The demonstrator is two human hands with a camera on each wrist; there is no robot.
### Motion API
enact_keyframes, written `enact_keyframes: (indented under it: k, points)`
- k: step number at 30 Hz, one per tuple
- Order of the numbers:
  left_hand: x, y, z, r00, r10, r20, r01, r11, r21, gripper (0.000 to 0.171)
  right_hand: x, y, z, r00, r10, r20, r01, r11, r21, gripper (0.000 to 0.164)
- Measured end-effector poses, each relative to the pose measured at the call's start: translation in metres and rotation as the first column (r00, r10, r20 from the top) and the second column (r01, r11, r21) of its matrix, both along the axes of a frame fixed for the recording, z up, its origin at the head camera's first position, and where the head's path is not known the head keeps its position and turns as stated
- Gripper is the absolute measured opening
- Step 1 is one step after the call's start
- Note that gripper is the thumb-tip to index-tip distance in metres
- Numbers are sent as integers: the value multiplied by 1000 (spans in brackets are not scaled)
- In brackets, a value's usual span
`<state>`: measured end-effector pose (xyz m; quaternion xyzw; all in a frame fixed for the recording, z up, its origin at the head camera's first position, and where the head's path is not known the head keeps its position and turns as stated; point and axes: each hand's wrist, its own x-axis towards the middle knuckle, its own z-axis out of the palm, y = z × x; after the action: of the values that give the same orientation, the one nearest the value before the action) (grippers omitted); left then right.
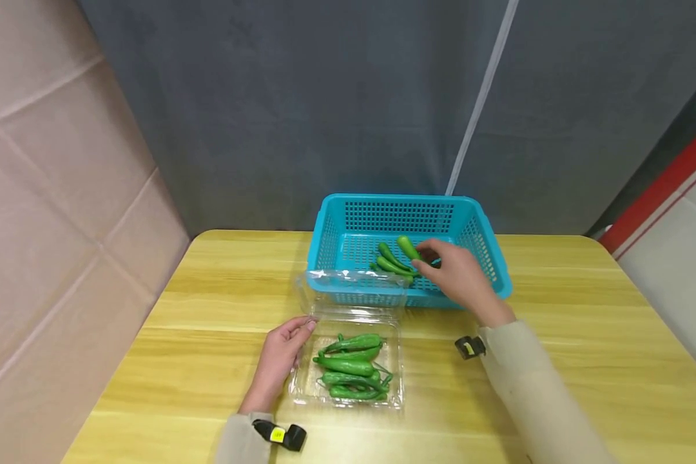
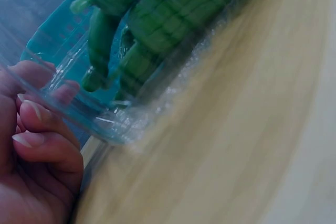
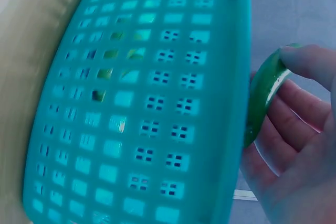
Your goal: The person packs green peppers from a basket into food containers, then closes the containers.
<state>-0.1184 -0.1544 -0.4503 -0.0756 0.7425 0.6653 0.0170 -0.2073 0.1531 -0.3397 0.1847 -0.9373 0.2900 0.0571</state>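
A clear plastic clamshell box [image 1: 348, 325] lies with its lid folded back, the lid overlapping the front rim of a blue basket [image 1: 501, 274]. Several green peppers [image 1: 348, 366] are in the box. My left hand [image 1: 283, 351] pinches the box's left side near the hinge, thumb and finger on the clear wall in the left wrist view. Over the basket's right part, my right hand [image 1: 461, 274] holds a curved green pepper [image 3: 265, 95] between thumb and fingers, above the rim in the right wrist view. A few more peppers [image 1: 387, 263] lie on the basket floor.
Both the box and the basket stand on a wooden table [image 1: 209, 309], the basket at its back edge. Behind it hangs a dark grey curtain [image 1: 296, 116]. A pale wall covering [image 1: 64, 225] is at the left.
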Motion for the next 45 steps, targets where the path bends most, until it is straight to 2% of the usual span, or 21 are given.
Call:
enact_keyframes:
  k: [6, 8, 17, 23, 29, 36, 45]
  points:
    - [6, 4, 17, 1000, -18, 4, 18, 1000, -17, 27, 8, -6, 1, 999, -15, -34, 13, 999, -51, 35]
    - [6, 4, 18, 1000, -17, 6, 17, 1000, -19, 27, 11, -7, 2, 999, -23, -40, 21, 998, -65, 35]
    - [-3, 0, -4, 1000, 6, -6, -6, 1000, -10, 33, 28, -12, -1, 991, -64, -115, 41, 981, -191, 34]
    - [-2, 3, -6, 1000, 16, -25, -17, 1000, -25, 35, 45, -12, -9, 982, -85, -167, 35, 959, -283, 34]
    - [-2, 3, -8, 1000, 17, -19, -18, 1000, -24, 35, 57, -10, -15, 978, -112, -178, 37, 924, -380, 32]
    - [8, 7, 21, 1000, -18, 5, 18, 999, -30, 27, 62, -8, -16, 970, -139, -200, 44, 907, -420, 31]
    - [7, 6, 22, 1000, -10, 1, 10, 1000, -24, 27, 67, -10, -15, 958, -121, -259, 9, 918, -396, 30]
